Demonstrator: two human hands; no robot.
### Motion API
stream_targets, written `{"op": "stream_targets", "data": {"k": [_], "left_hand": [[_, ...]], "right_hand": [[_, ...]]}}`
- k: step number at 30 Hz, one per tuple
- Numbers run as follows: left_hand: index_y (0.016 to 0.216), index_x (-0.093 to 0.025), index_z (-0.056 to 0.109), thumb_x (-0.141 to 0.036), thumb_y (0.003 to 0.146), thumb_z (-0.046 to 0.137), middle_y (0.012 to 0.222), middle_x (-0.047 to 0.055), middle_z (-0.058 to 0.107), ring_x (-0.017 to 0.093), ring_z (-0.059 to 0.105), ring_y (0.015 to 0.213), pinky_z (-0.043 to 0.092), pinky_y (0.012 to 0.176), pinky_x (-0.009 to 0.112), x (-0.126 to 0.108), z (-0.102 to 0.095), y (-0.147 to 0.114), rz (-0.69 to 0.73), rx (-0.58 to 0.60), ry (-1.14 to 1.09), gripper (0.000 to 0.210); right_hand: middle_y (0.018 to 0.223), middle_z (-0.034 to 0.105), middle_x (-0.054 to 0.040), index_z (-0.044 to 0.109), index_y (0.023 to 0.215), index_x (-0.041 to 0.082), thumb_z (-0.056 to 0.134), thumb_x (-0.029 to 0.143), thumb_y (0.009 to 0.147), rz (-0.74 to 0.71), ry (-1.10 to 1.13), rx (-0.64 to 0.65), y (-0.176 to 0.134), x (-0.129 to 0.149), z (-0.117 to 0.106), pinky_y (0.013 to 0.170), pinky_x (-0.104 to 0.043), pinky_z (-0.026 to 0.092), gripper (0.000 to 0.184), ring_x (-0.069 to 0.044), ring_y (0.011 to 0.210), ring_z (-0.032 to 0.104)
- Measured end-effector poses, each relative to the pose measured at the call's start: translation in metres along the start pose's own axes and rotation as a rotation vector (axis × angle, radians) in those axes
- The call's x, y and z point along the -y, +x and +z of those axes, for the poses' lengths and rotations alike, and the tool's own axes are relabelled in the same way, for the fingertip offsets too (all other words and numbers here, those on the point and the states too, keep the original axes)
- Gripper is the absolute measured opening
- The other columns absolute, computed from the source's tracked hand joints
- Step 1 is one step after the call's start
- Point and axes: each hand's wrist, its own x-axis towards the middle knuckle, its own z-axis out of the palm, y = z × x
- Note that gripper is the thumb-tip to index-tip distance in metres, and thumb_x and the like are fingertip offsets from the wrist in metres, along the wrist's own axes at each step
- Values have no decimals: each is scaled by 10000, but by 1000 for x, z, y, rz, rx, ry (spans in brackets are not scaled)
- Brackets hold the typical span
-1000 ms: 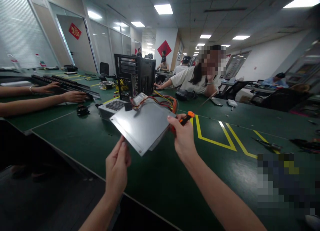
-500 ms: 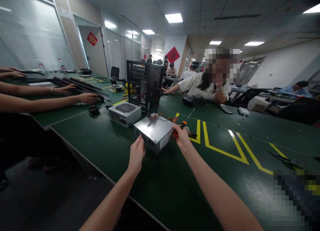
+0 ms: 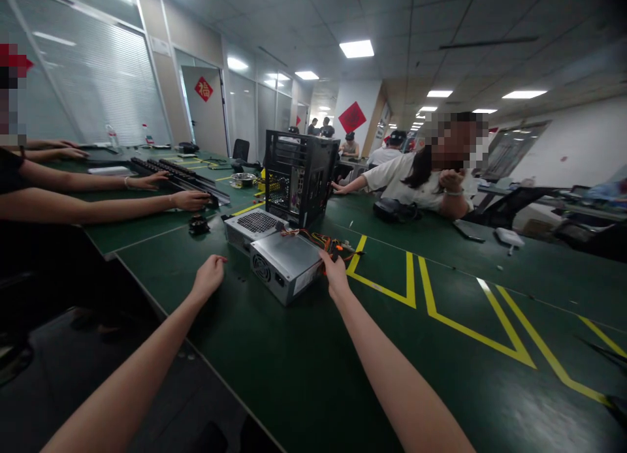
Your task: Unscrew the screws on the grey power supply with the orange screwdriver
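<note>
A grey metal power supply point(image 3: 289, 260) lies on the green table, its fan grille and power socket facing me. My right hand point(image 3: 336, 273) is closed at its right side, around a screwdriver point(image 3: 339, 248) with an orange and black handle, mostly hidden by fingers and cables. Coloured cables point(image 3: 313, 235) spread behind that power supply. My left hand point(image 3: 208, 278) is held over the table to the left, apart from the power supply. Its fingers are curled in, and their inside is hidden. A second power supply point(image 3: 255, 222) sits close behind the first.
Behind stands an open black computer case point(image 3: 301, 175), with a metal bowl point(image 3: 243, 179) to its left. A co-worker's arm point(image 3: 147, 208) reaches in from the left near a small black part point(image 3: 198, 225). Another person point(image 3: 406, 175) leans across the far side. Yellow tape point(image 3: 470, 329) marks the table point(image 3: 392, 388).
My left hand has let go of the near power supply and moved left. That power supply now sits closer to the second one. My view has turned slightly left.
</note>
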Motion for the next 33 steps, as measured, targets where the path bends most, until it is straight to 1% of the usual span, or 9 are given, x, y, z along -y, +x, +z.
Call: {"op": "stream_targets", "data": {"k": [2, 5, 9, 17, 20, 23, 25, 28, 33], "left_hand": [[789, -167, 548, -232, 791, 358, 883, 97, 607, 225, 560, 896, 411, 777, 320, -3, 6, 9, 48, 75, 109, 201], [799, -170, 522, -268, 805, 372, 867, 123, 620, 266, 578, 875, 408, 770, 366, -17, 17, 5, 115, 175, 229, 179], [941, -164, 467, -367, 863, 267, 864, 143, 626, 278, 604, 806, 416, 704, 378, -38, 23, -20, 215, 262, 388, 296], [1221, -96, 278, -291, 863, 219, 877, 184, 630, 311, 618, 797, 418, 629, 366, -55, 26, -65, 266, 338, 487, 412], [1244, -70, 281, -328, 861, 211, 852, 198, 638, 337, 625, 778, 428, 649, 406, -55, 25, -58, 188, 315, 495, 467], [1302, -69, 252, -326, 855, 223, 967, 219, 623, 327, 615, 885, 437, 730, 410, -49, 27, -39, 133, 237, 432, 516], [1286, -78, 318, -292, 840, 251, 1086, 206, 589, 295, 585, 983, 432, 809, 381, -45, 32, -27, 174, 248, 313, 500], [1238, -92, 389, -269, 813, 293, 1197, 167, 535, 257, 529, 1082, 414, 887, 343, -43, 43, -19, 186, 162, 93, 470], [1238, -161, 400, -243, 805, 311, 1230, 108, 520, 228, 494, 1123, 399, 930, 354, -68, 46, -30, 139, 10, -146, 450]], "right_hand": [[958, 640, -62, 590, 944, 151, 589, 421, 743, -19, -43, -39, -6, 0, -2, 798, -327, 430, 336, -215, 915, 579], [934, 653, -69, 596, 890, 166, 580, 454, 701, -66, -100, -80, -17, 2, -6, 775, -300, 400, 345, -227, 905, 576], [899, 654, -50, 592, 873, 179, 577, 426, 689, -125, -136, -72, -27, 3, -13, 741, -273, 386, 309, -201, 842, 579], [748, 618, -5, 584, 754, 198, 596, 403, 673, -125, -112, -64, -35, 1, -20, 676, -250, 373, 221, -165, 715, 551], [703, 609, 0, 566, 722, 202, 615, 429, 655, -95, -79, -90, -34, 4, -20, 664, -249, 378, 241, -169, 705, 551], [690, 615, -6, 559, 730, 196, 630, 468, 632, -47, -33, -122, -30, 7, -15, 645, -249, 392, 297, -170, 688, 563], [678, 621, -9, 558, 726, 190, 641, 480, 613, -14, 6, -130, -28, 10, -9, 622, -251, 405, 322, -170, 665, 572], [674, 627, 1, 552, 730, 191, 669, 449, 579, -6, 67, -152, -30, 13, 0, 611, -246, 416, 321, -165, 667, 578], [656, 620, 15, 545, 735, 195, 673, 401, 578, -32, 152, -161, -42, 20, 1, 614, -249, 422, 289, -159, 658, 573]]}}
